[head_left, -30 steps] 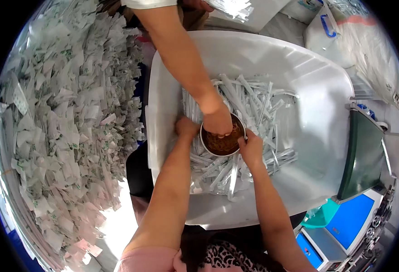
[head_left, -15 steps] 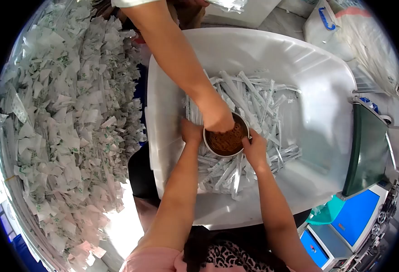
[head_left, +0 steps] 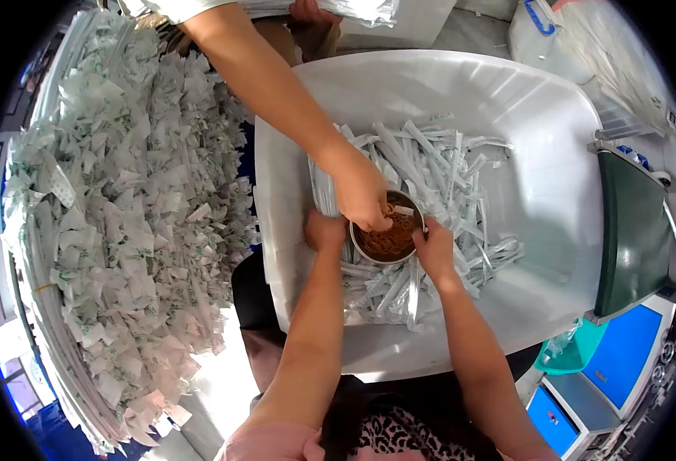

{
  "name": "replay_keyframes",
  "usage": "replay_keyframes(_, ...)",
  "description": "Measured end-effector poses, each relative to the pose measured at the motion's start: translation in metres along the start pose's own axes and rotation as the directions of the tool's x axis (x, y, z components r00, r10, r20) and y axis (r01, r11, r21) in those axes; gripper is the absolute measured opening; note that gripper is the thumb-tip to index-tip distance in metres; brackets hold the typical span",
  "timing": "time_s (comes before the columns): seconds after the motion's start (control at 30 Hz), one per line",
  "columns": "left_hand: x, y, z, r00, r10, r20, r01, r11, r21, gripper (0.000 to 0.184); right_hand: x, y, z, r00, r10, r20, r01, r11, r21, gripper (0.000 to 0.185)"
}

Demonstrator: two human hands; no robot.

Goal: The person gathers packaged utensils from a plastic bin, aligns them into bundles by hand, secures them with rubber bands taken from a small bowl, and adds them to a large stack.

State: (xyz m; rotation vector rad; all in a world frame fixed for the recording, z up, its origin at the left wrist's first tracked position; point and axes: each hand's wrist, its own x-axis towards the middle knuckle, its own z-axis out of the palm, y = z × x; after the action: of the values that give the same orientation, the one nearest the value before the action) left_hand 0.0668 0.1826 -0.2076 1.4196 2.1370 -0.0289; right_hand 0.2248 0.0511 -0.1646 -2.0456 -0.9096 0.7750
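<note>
A round metal bowl [head_left: 420, 240] with brown stringy contents [head_left: 391, 240] is held over a large white tub [head_left: 538, 300]. My left hand [head_left: 325, 231] is against the bowl's left side, its fingers partly hidden. On the right side, my right hand [head_left: 435, 244] grips the rim with the thumb on top. A co-worker's hand [head_left: 364, 198] reaches in from above with its fingertips pinched at the contents, near a small pale piece [head_left: 404, 210]. Clear-wrapped thin strips [head_left: 449, 173] lie in the tub beneath the bowl.
Stacked paper-wrapped bundles [head_left: 146, 230] rise along the left. A dark green panel [head_left: 634, 230] stands by the tub's right side, with a teal basin [head_left: 576, 349] and blue-fronted boxes [head_left: 622, 353] below it. A bulky plastic bag [head_left: 622, 61] is at the upper right.
The co-worker's hand has lifted slightly from the bowl, showing more of the contents and the pale piece. My hands and the bowl have shifted slightly right in view.
</note>
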Motion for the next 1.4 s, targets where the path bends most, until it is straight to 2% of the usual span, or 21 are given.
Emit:
replay_keyframes(0.1, -0.014, -0.004, -0.017, 0.997, 0.055, 0.06, -0.047, 0.99, -0.132, 0.069, -0.002, 0.0, -0.003, 1.0, -0.006, -0.016, 0.005, 1.0, -0.026, 0.023)
replay_keyframes(0.2, -0.04, -0.012, -0.042, 0.963, 0.244, -0.115, -0.269, 0.87, -0.414, 0.065, 0.002, 0.008, -0.005, 0.996, -0.05, -0.072, 0.049, 0.999, -0.011, 0.017)
replay_keyframes(0.27, -0.063, -0.014, -0.063, 0.888, 0.374, -0.267, -0.456, 0.641, -0.618, 0.06, 0.002, 0.006, -0.007, 0.997, 0.002, -0.08, -0.003, 1.0, -0.008, 0.017)
replay_keyframes(0.3, -0.074, -0.015, -0.075, 0.881, 0.386, -0.273, -0.469, 0.636, -0.613, 0.06, 0.001, 0.005, -0.005, 0.996, 0.0, -0.093, 0.0, 1.0, 0.002, 0.017)
replay_keyframes(0.37, -0.097, -0.017, -0.097, 0.914, 0.35, -0.206, -0.401, 0.703, -0.587, 0.057, -0.001, 0.006, -0.002, 0.998, -0.008, -0.069, 0.006, 0.999, -0.034, 0.018)
replay_keyframes(0.5, -0.123, -0.029, -0.128, 0.935, 0.35, -0.061, -0.284, 0.634, -0.719, 0.054, -0.008, 0.0, 0.019, 0.991, -0.122, -0.064, 0.119, 0.992, -0.048, 0.018)
replay_keyframes(0.57, -0.126, -0.038, -0.143, 0.914, 0.371, 0.163, -0.112, 0.618, -0.778, 0.041, -0.009, -0.008, 0.032, 0.997, -0.076, -0.008, 0.076, 0.997, -0.001, 0.018)
replay_keyframes(0.67, -0.132, -0.037, -0.155, 0.901, 0.375, 0.217, -0.053, 0.592, -0.804, 0.046, -0.002, -0.019, 0.058, 0.997, -0.08, 0.018, 0.082, 0.986, -0.143, 0.016)
replay_keyframes(0.8, -0.139, -0.035, -0.161, 0.92, 0.355, 0.163, -0.064, 0.549, -0.833, 0.048, 0.008, -0.01, 0.102, 0.995, -0.091, -0.044, 0.089, 0.995, -0.046, 0.014)
replay_keyframes(0.87, -0.136, -0.032, -0.163, 0.924, 0.364, 0.114, -0.092, 0.504, -0.859, 0.046, 0.012, -0.013, 0.105, 0.989, -0.13, -0.067, 0.121, 0.985, -0.119, 0.014)
replay_keyframes(0.93, -0.125, -0.03, -0.169, 0.956, 0.187, 0.228, 0.141, 0.388, -0.911, 0.038, 0.011, -0.037, 0.091, 0.998, 0.029, -0.05, -0.034, 0.992, -0.119, 0.014)
replay_keyframes(0.97, -0.116, -0.031, -0.173, 0.94, 0.172, 0.293, 0.219, 0.354, -0.909, 0.037, 0.014, -0.034, 0.095, 0.999, 0.036, -0.035, -0.039, 0.994, -0.1, 0.014)
replay_keyframes(1.0, -0.109, -0.035, -0.176, 0.945, 0.172, 0.279, 0.208, 0.342, -0.916, 0.037, 0.015, -0.034, 0.098, 0.999, 0.018, -0.03, -0.021, 0.995, -0.098, 0.014)
replay_keyframes(1.07, -0.097, -0.045, -0.179, 0.846, 0.322, 0.425, 0.404, 0.132, -0.905, 0.036, 0.016, -0.032, 0.102, 0.997, 0.02, -0.072, -0.027, 0.995, -0.1, 0.018)
replay_keyframes(1.1, -0.094, -0.052, -0.18, 0.795, 0.373, 0.478, 0.48, 0.095, -0.872, 0.038, 0.016, -0.029, 0.102, 0.998, 0.008, -0.066, -0.015, 0.994, -0.104, 0.018)
replay_keyframes(1.13, -0.096, -0.061, -0.181, 0.802, 0.37, 0.47, 0.477, 0.08, -0.876, 0.038, 0.015, -0.025, 0.101, 0.999, 0.035, -0.031, -0.037, 0.998, -0.055, 0.021)
replay_keyframes(1.2, -0.107, -0.067, -0.191, 0.647, 0.6, 0.471, 0.464, 0.18, -0.867, 0.043, 0.014, -0.035, 0.091, 0.999, 0.045, -0.001, -0.045, 0.999, -0.007, 0.025)
replay_keyframes(1.27, -0.119, -0.069, -0.193, 0.457, 0.758, 0.465, 0.546, 0.173, -0.82, 0.054, 0.006, -0.06, 0.06, 0.999, -0.005, 0.05, 0.02, 0.952, -0.307, 0.034)
replay_keyframes(1.33, -0.136, -0.067, -0.19, 0.255, 0.867, 0.428, 0.703, 0.138, -0.698, 0.058, -0.004, -0.114, 0.022, 0.986, -0.164, 0.01, 0.164, 0.986, -0.036, 0.048)
replay_keyframes(1.37, -0.149, -0.066, -0.185, 0.232, 0.862, 0.45, 0.755, 0.132, -0.642, 0.061, -0.01, -0.14, 0.008, 0.965, -0.253, 0.06, 0.229, 0.935, 0.271, 0.055)
replay_keyframes(1.4, -0.16, -0.066, -0.179, 0.183, 0.864, 0.469, 0.783, 0.161, -0.601, 0.063, -0.013, -0.164, -0.005, 0.934, -0.35, 0.074, 0.253, 0.793, 0.554, 0.062)
